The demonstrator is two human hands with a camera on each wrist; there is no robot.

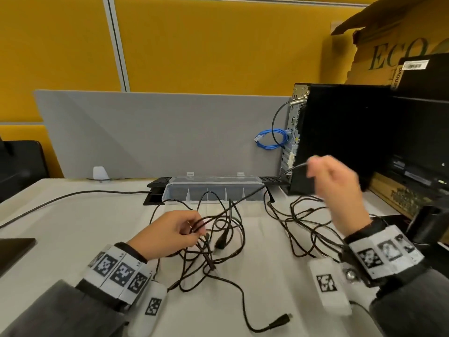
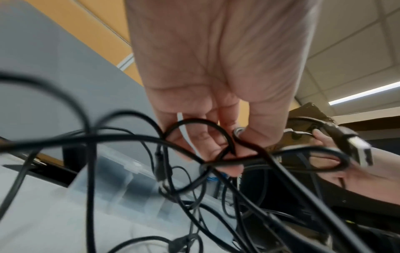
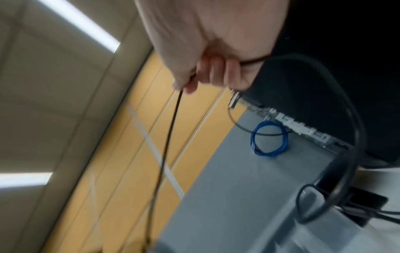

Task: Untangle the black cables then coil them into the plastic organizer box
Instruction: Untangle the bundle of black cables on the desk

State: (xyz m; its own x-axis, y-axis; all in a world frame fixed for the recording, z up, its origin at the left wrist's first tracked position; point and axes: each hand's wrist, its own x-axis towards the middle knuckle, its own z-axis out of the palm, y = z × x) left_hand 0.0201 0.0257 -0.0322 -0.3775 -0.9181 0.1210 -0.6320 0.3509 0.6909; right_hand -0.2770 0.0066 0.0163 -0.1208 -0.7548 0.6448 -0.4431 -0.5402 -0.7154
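— Near the desk's [image 1: 73, 215] middle, what am I seeing?
— I'm watching the left hand [image 1: 170, 233] pinching loops of the tangled black cables [image 1: 218, 239], while the right hand [image 1: 340, 190] is gripping one strand, lifted taut.
— And the box?
— The clear organizer box [image 1: 213, 190] is lying open by the far edge, behind the tangle.
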